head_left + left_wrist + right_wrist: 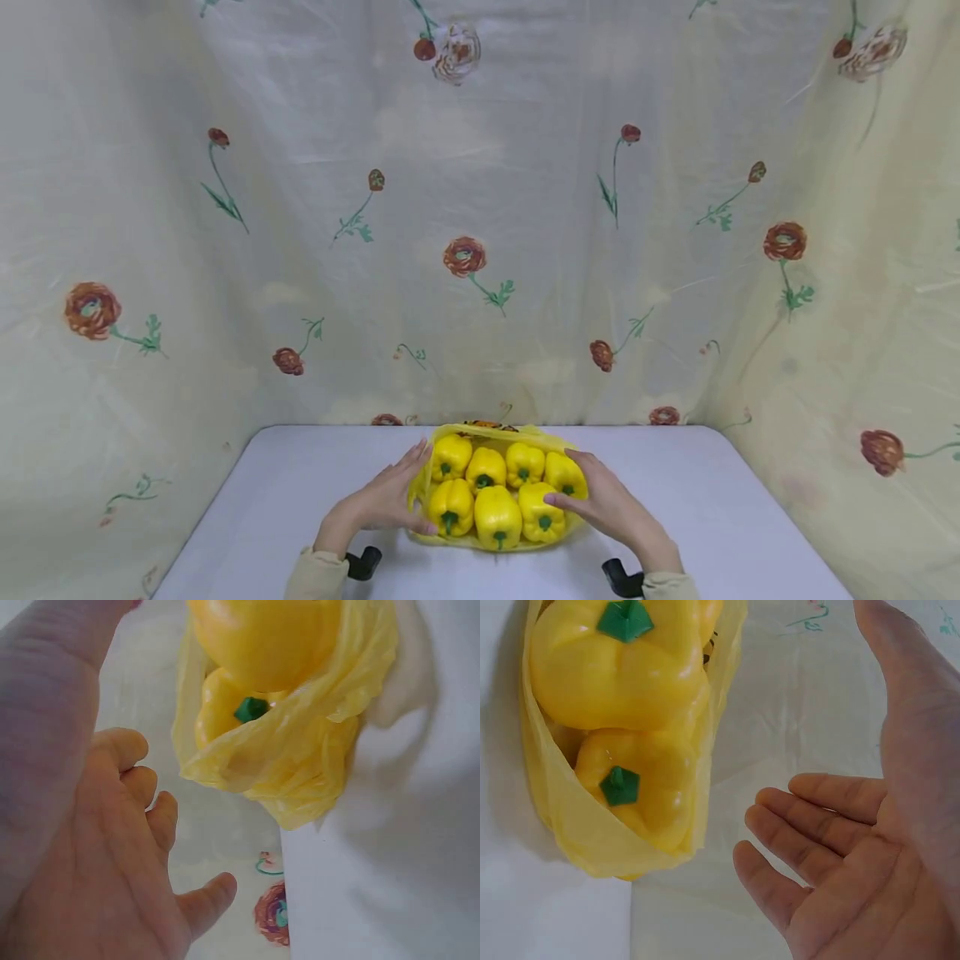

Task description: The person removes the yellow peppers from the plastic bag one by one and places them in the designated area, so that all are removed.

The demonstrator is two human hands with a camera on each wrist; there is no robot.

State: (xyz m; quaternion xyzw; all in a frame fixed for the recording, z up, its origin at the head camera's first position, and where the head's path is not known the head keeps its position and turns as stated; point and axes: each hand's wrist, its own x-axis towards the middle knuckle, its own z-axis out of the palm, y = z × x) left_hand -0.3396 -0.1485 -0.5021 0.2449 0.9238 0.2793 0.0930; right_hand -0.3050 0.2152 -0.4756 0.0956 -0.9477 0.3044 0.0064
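Several yellow bell peppers (497, 518) with green stems lie in two rows inside a thin yellow plastic bag (517, 546), its mouth spread wide. To the bag's left is my left hand (386, 496), thumb and fingers apart; the left wrist view shows the palm beside the bag (292, 802), gripping nothing. My right hand (611, 504) mirrors it on the other side, palm toward the bag, thumb over the front right pepper in the head view. A gap separates its fingers (802, 840) from the bag in the right wrist view.
The bag stands on a white table (300, 475) with rounded far corners. Behind and on both sides hangs a pale curtain (540, 208) printed with red flowers. Black wrist mounts (365, 564) show at both sleeves.
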